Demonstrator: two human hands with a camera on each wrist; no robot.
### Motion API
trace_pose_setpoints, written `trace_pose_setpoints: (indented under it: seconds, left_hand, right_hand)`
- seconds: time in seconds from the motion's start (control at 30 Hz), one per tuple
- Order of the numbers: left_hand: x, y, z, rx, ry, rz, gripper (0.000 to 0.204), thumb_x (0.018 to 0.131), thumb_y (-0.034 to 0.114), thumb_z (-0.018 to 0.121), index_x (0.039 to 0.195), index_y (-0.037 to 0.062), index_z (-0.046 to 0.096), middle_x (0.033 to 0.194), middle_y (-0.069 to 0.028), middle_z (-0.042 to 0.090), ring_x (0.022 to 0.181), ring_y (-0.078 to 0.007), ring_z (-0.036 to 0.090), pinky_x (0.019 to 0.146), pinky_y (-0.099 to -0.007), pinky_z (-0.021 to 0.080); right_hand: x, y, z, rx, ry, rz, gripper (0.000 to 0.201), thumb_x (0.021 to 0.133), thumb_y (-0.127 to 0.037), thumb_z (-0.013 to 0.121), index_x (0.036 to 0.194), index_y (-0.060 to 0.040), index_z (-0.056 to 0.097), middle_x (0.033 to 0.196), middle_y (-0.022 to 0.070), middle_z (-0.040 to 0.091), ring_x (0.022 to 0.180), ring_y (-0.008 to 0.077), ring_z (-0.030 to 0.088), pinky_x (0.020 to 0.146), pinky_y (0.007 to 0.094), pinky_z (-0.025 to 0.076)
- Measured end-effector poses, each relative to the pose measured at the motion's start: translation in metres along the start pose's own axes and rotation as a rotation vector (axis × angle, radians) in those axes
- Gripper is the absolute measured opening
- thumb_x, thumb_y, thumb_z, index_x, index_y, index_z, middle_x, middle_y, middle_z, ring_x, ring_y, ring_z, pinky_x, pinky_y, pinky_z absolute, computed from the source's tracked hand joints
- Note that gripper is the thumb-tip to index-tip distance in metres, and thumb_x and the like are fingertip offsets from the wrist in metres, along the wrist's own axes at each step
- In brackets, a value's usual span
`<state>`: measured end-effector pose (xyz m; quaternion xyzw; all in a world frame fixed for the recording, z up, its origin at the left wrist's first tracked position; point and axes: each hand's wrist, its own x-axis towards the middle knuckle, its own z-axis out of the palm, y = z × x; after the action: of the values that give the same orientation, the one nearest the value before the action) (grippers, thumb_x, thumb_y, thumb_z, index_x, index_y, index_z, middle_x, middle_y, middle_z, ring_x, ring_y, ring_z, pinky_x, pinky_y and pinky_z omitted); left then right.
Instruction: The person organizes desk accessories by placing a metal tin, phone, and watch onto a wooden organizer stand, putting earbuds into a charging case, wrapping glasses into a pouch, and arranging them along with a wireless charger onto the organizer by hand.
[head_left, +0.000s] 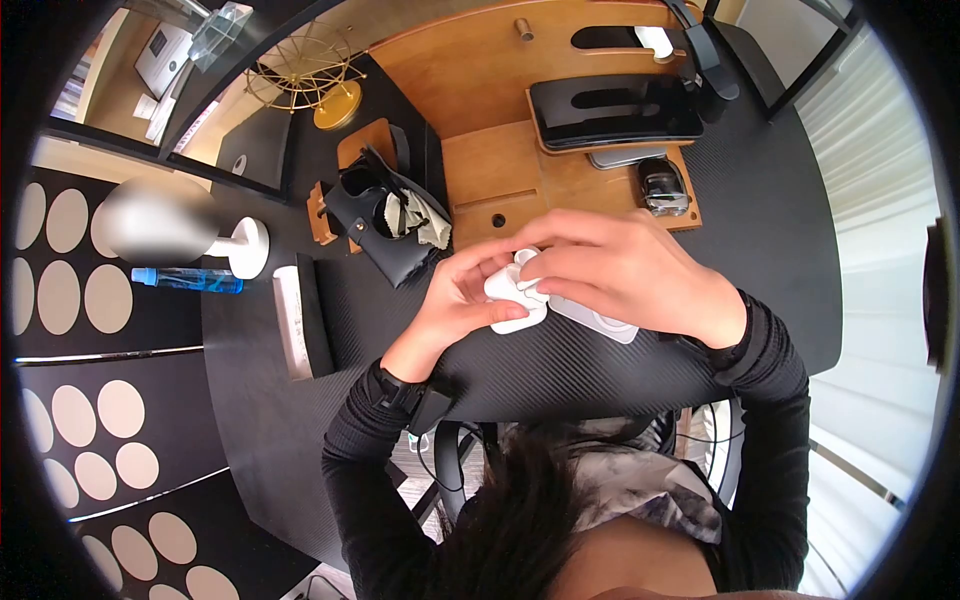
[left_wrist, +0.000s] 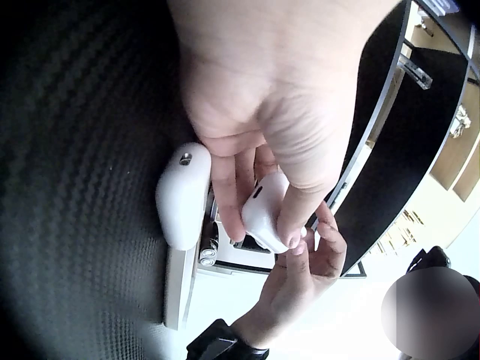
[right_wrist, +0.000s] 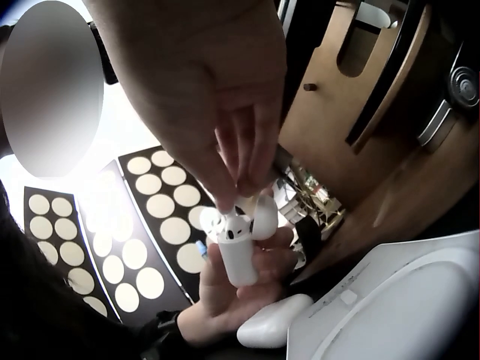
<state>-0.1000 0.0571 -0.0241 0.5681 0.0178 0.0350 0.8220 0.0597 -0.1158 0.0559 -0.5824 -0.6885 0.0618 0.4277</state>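
Note:
My left hand [head_left: 448, 303] grips a small white earbud case [head_left: 516, 314], thumb across its side. In the right wrist view the case [right_wrist: 239, 260] is upright with its lid [right_wrist: 264, 218] flipped open. Above it, my right hand [head_left: 635, 272] pinches a small white piece, probably an earbud, at the case's mouth; the fingertips partly hide it. A second rounded white case [left_wrist: 184, 196] lies closed on the desk, beside a flat white tray-like piece [right_wrist: 390, 300], below my right hand.
A wooden organizer [head_left: 490, 165] holding a black case [head_left: 615, 110] stands behind the hands. A black pouch [head_left: 385, 235] with a cloth is at the back left. Farther left are a long white box [head_left: 292, 322], a blue bottle [head_left: 190, 280] and a white stand [head_left: 250, 248].

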Motion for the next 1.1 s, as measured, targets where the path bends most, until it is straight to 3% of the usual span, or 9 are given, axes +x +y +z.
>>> trace_pose_setpoints:
  seconds: [0.27, 0.37, 0.5, 0.57, 0.63, 0.7, 0.9, 1.03, 1.1]
  left_hand:
    - [0.002, -0.002, -0.004, 0.029, -0.074, 0.039, 0.071, 0.072, -0.009, 0.077, 0.136, 0.0023, 0.048, 0.120, -0.0086, 0.061, 0.113, -0.0190, 0.057, 0.095, -0.0339, 0.049]
    - [0.001, 0.001, 0.001, -0.001, -0.019, 0.017, 0.070, 0.072, -0.010, 0.077, 0.135, 0.0025, 0.049, 0.119, -0.0077, 0.061, 0.112, -0.0193, 0.058, 0.094, -0.0335, 0.050]
    - [0.000, -0.006, -0.002, -0.058, 0.007, 0.032, 0.061, 0.073, -0.009, 0.077, 0.128, 0.0021, 0.054, 0.117, -0.0071, 0.061, 0.113, -0.0205, 0.058, 0.094, -0.0351, 0.050]
    - [0.002, -0.006, -0.003, 0.021, -0.016, 0.157, 0.051, 0.073, -0.008, 0.076, 0.120, 0.0023, 0.058, 0.112, -0.0065, 0.061, 0.111, -0.0202, 0.058, 0.094, -0.0362, 0.049]
    - [0.005, -0.007, -0.008, 0.092, -0.053, 0.204, 0.047, 0.074, -0.007, 0.076, 0.117, 0.0028, 0.059, 0.109, -0.0061, 0.061, 0.109, -0.0196, 0.058, 0.094, -0.0363, 0.049]
    - [0.006, -0.008, -0.009, 0.161, -0.089, 0.251, 0.044, 0.074, -0.006, 0.076, 0.113, 0.0032, 0.059, 0.106, -0.0057, 0.060, 0.107, -0.0189, 0.058, 0.094, -0.0365, 0.048]
    - [0.011, -0.009, 0.001, 0.218, 0.068, 0.290, 0.060, 0.070, -0.009, 0.078, 0.123, 0.0058, 0.052, 0.111, -0.0067, 0.053, 0.104, -0.0193, 0.058, 0.093, -0.0353, 0.048]
    - [0.010, -0.003, 0.009, 0.165, 0.190, 0.268, 0.087, 0.069, -0.008, 0.079, 0.142, 0.0061, 0.034, 0.122, -0.0114, 0.046, 0.104, -0.0207, 0.059, 0.089, -0.0355, 0.052]
    - [0.008, -0.010, 0.001, 0.524, 0.106, 0.264, 0.090, 0.068, -0.004, 0.081, 0.144, 0.0059, 0.033, 0.123, -0.0123, 0.046, 0.105, -0.0207, 0.058, 0.090, -0.0343, 0.052]
  right_hand:
    - [-0.006, 0.008, 0.010, 0.060, -0.029, 0.032, 0.016, 0.079, -0.008, 0.067, 0.094, -0.0038, 0.063, 0.094, 0.0062, 0.060, 0.081, 0.0273, 0.063, 0.067, 0.0361, 0.052]
    - [-0.002, 0.007, 0.013, 0.028, -0.013, -0.111, 0.016, 0.079, -0.007, 0.067, 0.094, -0.0044, 0.063, 0.091, 0.0067, 0.060, 0.086, 0.0284, 0.062, 0.068, 0.0366, 0.051]
    - [0.003, 0.002, 0.009, -0.087, 0.096, -0.035, 0.024, 0.080, -0.012, 0.068, 0.102, -0.0052, 0.061, 0.090, 0.0079, 0.060, 0.088, 0.0293, 0.062, 0.069, 0.0375, 0.052]
    - [0.003, 0.000, 0.008, -0.136, 0.105, -0.001, 0.028, 0.080, -0.014, 0.068, 0.106, -0.0051, 0.060, 0.090, 0.0089, 0.061, 0.086, 0.0306, 0.063, 0.068, 0.0387, 0.052]
    - [-0.004, 0.000, 0.013, -0.036, -0.125, 0.202, 0.035, 0.082, -0.021, 0.069, 0.110, -0.0041, 0.057, 0.089, 0.0124, 0.061, 0.080, 0.0346, 0.064, 0.065, 0.0420, 0.052]
    - [-0.007, 0.004, 0.020, -0.039, -0.122, 0.195, 0.034, 0.083, -0.021, 0.068, 0.111, -0.0043, 0.057, 0.088, 0.0136, 0.061, 0.078, 0.0359, 0.064, 0.065, 0.0434, 0.051]
    - [-0.009, 0.003, 0.028, -0.017, -0.029, 0.209, 0.030, 0.084, -0.018, 0.066, 0.110, -0.0063, 0.058, 0.087, 0.0145, 0.061, 0.076, 0.0358, 0.064, 0.064, 0.0443, 0.052]
    - [-0.007, 0.000, 0.020, -0.032, -0.033, 0.150, 0.024, 0.083, -0.015, 0.065, 0.105, -0.0061, 0.059, 0.086, 0.0129, 0.061, 0.072, 0.0342, 0.064, 0.062, 0.0434, 0.052]
    - [-0.005, 0.000, 0.008, -0.115, -0.010, 0.179, 0.023, 0.081, -0.014, 0.065, 0.102, -0.0060, 0.060, 0.086, 0.0124, 0.061, 0.071, 0.0333, 0.065, 0.061, 0.0431, 0.052]
